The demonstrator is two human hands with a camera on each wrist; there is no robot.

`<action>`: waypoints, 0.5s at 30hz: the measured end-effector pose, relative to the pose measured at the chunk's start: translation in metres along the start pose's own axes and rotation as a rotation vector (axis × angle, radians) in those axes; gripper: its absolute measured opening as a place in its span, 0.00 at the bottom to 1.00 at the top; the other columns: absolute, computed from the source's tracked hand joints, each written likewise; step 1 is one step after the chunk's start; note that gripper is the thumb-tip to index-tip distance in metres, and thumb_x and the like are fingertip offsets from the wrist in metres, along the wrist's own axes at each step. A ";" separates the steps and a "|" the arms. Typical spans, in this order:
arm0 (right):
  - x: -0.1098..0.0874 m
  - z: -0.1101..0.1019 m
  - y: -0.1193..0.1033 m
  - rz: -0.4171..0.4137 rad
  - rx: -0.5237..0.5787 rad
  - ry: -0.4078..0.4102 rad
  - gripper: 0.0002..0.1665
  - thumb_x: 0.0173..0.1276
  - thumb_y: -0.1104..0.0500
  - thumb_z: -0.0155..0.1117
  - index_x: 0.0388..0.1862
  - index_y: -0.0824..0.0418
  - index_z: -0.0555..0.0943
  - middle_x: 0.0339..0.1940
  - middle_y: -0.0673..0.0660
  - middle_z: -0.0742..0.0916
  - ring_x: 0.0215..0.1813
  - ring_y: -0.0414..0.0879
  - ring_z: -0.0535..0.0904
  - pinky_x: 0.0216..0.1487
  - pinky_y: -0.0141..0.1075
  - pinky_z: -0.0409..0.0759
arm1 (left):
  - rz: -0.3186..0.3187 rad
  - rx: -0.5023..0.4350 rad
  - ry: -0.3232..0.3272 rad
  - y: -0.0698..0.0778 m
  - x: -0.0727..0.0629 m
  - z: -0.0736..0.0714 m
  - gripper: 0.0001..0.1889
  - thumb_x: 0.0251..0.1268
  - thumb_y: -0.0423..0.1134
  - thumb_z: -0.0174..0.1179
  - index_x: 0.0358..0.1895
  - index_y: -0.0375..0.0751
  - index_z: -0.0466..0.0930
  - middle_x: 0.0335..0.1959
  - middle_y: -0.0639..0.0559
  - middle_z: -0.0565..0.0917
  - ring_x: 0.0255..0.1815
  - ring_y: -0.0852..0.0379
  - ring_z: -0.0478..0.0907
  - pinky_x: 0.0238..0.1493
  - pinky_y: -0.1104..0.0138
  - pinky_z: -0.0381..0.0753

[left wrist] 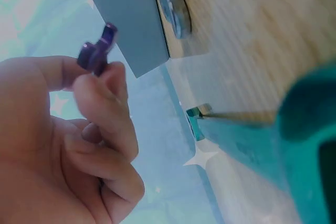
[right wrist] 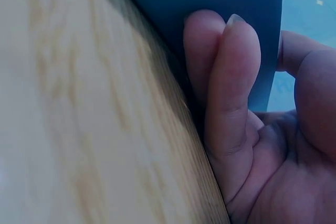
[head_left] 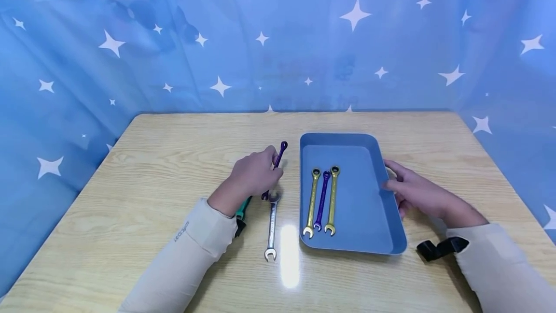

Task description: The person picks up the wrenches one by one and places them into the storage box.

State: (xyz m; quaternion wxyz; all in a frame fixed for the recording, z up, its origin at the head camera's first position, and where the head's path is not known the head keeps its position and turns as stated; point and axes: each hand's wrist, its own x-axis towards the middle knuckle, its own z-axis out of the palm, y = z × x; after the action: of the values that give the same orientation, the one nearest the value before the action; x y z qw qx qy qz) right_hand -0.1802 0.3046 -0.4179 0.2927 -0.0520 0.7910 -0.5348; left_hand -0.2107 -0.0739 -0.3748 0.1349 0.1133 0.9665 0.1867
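My left hand [head_left: 256, 174] pinches a purple combination wrench [head_left: 281, 152] between thumb and fingers, left of the blue-grey tray [head_left: 365, 206]. In the left wrist view the open end of that purple wrench [left wrist: 97, 56] sticks out past the fingertips. At the tray's right side my right hand [head_left: 419, 196] grips the wall, thumb over the rim and fingers against the outside. Inside the tray, toward its left, lie a gold wrench [head_left: 312, 204], a purple wrench [head_left: 322, 202] and another gold wrench [head_left: 332, 197], side by side.
A silver wrench [head_left: 272, 228] lies on the wooden table [head_left: 173, 158] between my left forearm and the tray. Partly hidden under my left wrist is a green wrench [head_left: 244, 208], large in the left wrist view. A blue star-patterned curtain [head_left: 304, 37] hangs behind the table.
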 end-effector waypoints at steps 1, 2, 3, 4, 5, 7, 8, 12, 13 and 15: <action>0.000 0.000 0.000 -0.001 0.001 0.000 0.47 0.79 0.57 0.48 0.83 0.49 0.31 0.34 0.65 0.87 0.20 0.49 0.81 0.26 0.50 0.84 | 0.004 -0.005 0.003 0.000 0.000 0.000 0.08 0.73 0.48 0.50 0.45 0.50 0.70 0.17 0.54 0.75 0.14 0.56 0.69 0.18 0.65 0.64; 0.000 0.001 0.000 -0.002 0.003 0.000 0.47 0.79 0.57 0.48 0.83 0.49 0.31 0.32 0.64 0.86 0.20 0.49 0.81 0.26 0.50 0.84 | 0.007 -0.010 0.005 0.000 0.000 0.000 0.09 0.73 0.49 0.50 0.45 0.50 0.70 0.17 0.54 0.75 0.14 0.56 0.69 0.18 0.65 0.64; 0.001 0.001 0.000 0.000 0.004 0.001 0.47 0.79 0.57 0.48 0.83 0.49 0.31 0.30 0.63 0.86 0.19 0.50 0.81 0.26 0.50 0.84 | 0.010 -0.015 0.008 0.000 -0.001 0.000 0.09 0.73 0.49 0.50 0.45 0.50 0.70 0.17 0.54 0.76 0.14 0.56 0.69 0.17 0.65 0.64; 0.001 0.001 0.000 0.002 0.006 0.000 0.47 0.79 0.57 0.48 0.83 0.49 0.31 0.29 0.63 0.86 0.19 0.50 0.81 0.26 0.50 0.84 | 0.013 -0.017 0.012 0.000 -0.001 0.001 0.09 0.73 0.50 0.50 0.45 0.49 0.71 0.17 0.54 0.77 0.14 0.56 0.69 0.17 0.65 0.64; 0.001 0.001 0.000 0.004 0.005 0.002 0.47 0.79 0.58 0.48 0.83 0.49 0.31 0.28 0.62 0.85 0.19 0.50 0.81 0.26 0.50 0.84 | 0.018 -0.019 0.019 0.000 -0.001 0.001 0.09 0.74 0.50 0.50 0.45 0.49 0.71 0.17 0.54 0.76 0.14 0.56 0.69 0.17 0.65 0.64; 0.000 0.001 0.000 0.007 0.005 0.005 0.47 0.79 0.58 0.48 0.83 0.48 0.31 0.26 0.62 0.85 0.19 0.50 0.81 0.26 0.51 0.84 | 0.025 -0.021 0.032 0.000 0.000 0.002 0.09 0.75 0.50 0.49 0.46 0.50 0.71 0.16 0.54 0.75 0.13 0.57 0.69 0.16 0.66 0.64; 0.000 0.001 0.000 0.007 0.006 0.006 0.47 0.78 0.58 0.48 0.83 0.48 0.31 0.26 0.62 0.85 0.19 0.50 0.81 0.26 0.51 0.84 | 0.029 -0.021 0.039 0.001 0.000 0.003 0.09 0.75 0.50 0.49 0.46 0.50 0.70 0.15 0.55 0.74 0.13 0.57 0.69 0.16 0.66 0.63; 0.000 0.000 0.000 0.006 0.014 0.005 0.47 0.79 0.58 0.48 0.83 0.49 0.30 0.32 0.64 0.87 0.20 0.49 0.82 0.25 0.51 0.84 | 0.047 -0.036 0.060 0.001 0.000 0.004 0.08 0.77 0.48 0.47 0.48 0.50 0.69 0.13 0.55 0.70 0.12 0.57 0.67 0.15 0.66 0.62; 0.000 0.000 0.000 0.005 0.016 0.004 0.47 0.79 0.58 0.48 0.82 0.49 0.30 0.33 0.64 0.87 0.20 0.49 0.82 0.25 0.51 0.84 | 0.050 -0.042 0.067 0.001 0.000 0.004 0.08 0.77 0.48 0.47 0.48 0.50 0.69 0.13 0.55 0.69 0.11 0.57 0.67 0.15 0.66 0.62; 0.001 0.001 0.000 0.005 0.021 0.001 0.47 0.79 0.58 0.48 0.83 0.49 0.30 0.35 0.64 0.87 0.20 0.49 0.82 0.26 0.51 0.84 | 0.048 -0.060 0.081 0.002 -0.001 0.004 0.08 0.77 0.49 0.48 0.48 0.50 0.69 0.12 0.55 0.69 0.11 0.56 0.68 0.15 0.66 0.61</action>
State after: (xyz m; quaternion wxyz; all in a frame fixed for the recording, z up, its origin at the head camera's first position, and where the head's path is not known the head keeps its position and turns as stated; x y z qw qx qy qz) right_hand -0.1805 0.3038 -0.4185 0.2943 -0.0468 0.7856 -0.5423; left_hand -0.2082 -0.0711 -0.3778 0.0947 0.1247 0.9622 0.2230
